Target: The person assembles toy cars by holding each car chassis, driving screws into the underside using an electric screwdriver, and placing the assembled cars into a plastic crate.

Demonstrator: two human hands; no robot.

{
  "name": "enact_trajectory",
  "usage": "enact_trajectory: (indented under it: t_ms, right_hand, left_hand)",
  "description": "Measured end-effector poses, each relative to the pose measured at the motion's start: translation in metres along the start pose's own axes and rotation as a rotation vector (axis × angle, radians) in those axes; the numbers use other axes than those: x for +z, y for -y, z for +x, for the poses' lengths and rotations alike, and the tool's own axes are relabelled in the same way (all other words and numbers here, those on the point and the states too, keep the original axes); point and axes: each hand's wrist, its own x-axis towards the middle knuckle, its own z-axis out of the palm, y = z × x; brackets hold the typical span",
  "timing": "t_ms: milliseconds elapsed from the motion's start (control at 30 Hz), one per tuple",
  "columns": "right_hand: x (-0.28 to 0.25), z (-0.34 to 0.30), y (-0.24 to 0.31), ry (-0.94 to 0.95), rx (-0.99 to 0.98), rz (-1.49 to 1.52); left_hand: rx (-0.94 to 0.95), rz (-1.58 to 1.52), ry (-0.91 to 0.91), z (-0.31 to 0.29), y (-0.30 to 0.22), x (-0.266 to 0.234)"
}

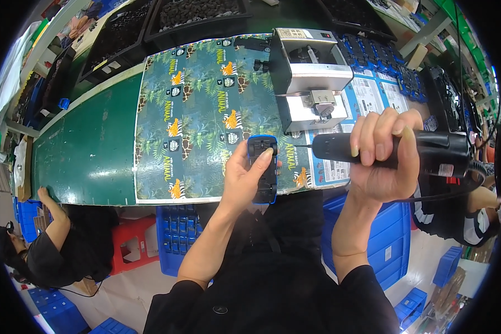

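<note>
My left hand grips a small toy car, its black underside turned up and a blue body edge showing around it. The thumb lies across the underside, near the far end. My right hand is wrapped around a black electric screwdriver, held level with a cable at its right end. Its thin bit points left at the far part of the toy car; whether the tip touches, I cannot tell. Just beyond the hands stands a silver metal machine, perhaps a screw feeder, with a switch on top.
Animal-printed sheets cover the middle of the green table. Black trays of dark parts line its far side. Several blue car bodies lie at the far right. Below are blue crates and a red stool; a co-worker sits at left.
</note>
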Motion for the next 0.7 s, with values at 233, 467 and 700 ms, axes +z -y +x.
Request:
enact_trajectory:
  t_ms: [233,467,700]
  right_hand:
    - [0.017,-0.016,-0.022,0.028,0.025,0.039]
    - [0.021,-0.020,-0.036,0.017,0.039,-0.022]
    - [0.028,-0.022,-0.034,0.033,0.030,-0.171]
  left_hand:
    - [0.083,0.065,-0.021,-0.003,0.003,0.004]
    - [0.073,0.079,-0.014,0.000,0.002,0.005]
    - [0.062,0.057,-0.037,-0.001,0.000,0.005]
